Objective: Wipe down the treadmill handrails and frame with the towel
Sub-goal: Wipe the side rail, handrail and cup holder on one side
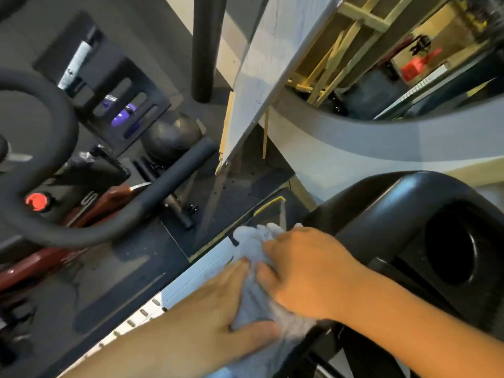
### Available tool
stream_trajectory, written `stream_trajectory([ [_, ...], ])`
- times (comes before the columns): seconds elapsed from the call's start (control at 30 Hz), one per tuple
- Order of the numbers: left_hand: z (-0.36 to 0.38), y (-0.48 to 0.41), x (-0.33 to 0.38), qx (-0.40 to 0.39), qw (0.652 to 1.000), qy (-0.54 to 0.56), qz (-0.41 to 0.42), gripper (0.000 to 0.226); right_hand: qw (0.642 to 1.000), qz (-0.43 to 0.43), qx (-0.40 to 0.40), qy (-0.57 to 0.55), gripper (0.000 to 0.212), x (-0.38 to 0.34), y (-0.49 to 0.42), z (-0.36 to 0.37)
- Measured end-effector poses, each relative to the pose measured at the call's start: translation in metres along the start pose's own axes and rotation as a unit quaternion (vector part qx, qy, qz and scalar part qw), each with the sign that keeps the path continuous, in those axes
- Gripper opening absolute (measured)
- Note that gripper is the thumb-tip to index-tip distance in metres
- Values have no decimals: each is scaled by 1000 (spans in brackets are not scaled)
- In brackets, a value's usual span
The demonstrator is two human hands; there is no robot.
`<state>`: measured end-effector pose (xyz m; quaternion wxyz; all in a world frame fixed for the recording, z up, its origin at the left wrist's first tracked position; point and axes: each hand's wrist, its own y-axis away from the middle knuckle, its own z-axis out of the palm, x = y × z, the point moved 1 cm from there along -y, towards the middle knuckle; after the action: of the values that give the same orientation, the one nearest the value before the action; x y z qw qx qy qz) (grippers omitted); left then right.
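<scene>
Close together, left hand (pixel 226 304) and right hand (pixel 305 271), each grip clenching the towel (pixel 253 246), black treadmill console (pixel 409 214) alongside, curved handlebar (pixel 54 148) opposite

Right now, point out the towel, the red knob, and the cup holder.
towel (pixel 256 271), head view, on the bunched cloth between the two hands.
red knob (pixel 37 201), head view, on its round red face.
cup holder (pixel 452 246), head view, on the dark inside of the round recess.
</scene>
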<state>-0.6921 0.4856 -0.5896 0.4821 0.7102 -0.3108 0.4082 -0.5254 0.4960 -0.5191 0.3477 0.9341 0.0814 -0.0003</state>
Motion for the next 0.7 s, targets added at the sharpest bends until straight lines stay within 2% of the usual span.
stream_trajectory([
  [0.03, 1, -8, 15, -2, 999, -48, -7, 105, 998, 3, 67, 9, 42, 13, 13, 5],
  [0.13, 17, -45, 42, 82, 984, -141, 72, 104, 986, 48, 154, -44, 49, 57, 45, 19],
  [0.17, 26, -62, 47, 95, 973, -182, 105, 105, 977, 52, 197, -57, 50, 71, 53, 24],
  [0.27, 30, -107, 80, 136, 921, -348, 110, 108, 959, 81, 259, -78, 55, 109, 67, 23],
  [0.3, 29, -120, 94, 134, 912, -369, 119, 108, 955, 100, 268, -81, 56, 123, 69, 23],
  [0.37, 25, -154, 115, 101, 916, -366, 127, 113, 944, 149, 282, -80, 60, 149, 69, 23],
  [0.43, 15, -190, 130, 106, 919, -353, 137, 117, 935, 205, 280, -73, 68, 180, 64, 22],
  [0.5, 7, -228, 146, 90, 924, -349, 132, 110, 917, 273, 282, -72, 74, 208, 59, 14],
  [0.6, 2, -268, 176, 91, 935, -318, 129, 92, 882, 404, 226, -90, 58, 252, 53, 2],
  [0.7, 0, -283, 194, 82, 931, -332, 124, 84, 866, 456, 189, -81, 53, 267, 56, 1],
])
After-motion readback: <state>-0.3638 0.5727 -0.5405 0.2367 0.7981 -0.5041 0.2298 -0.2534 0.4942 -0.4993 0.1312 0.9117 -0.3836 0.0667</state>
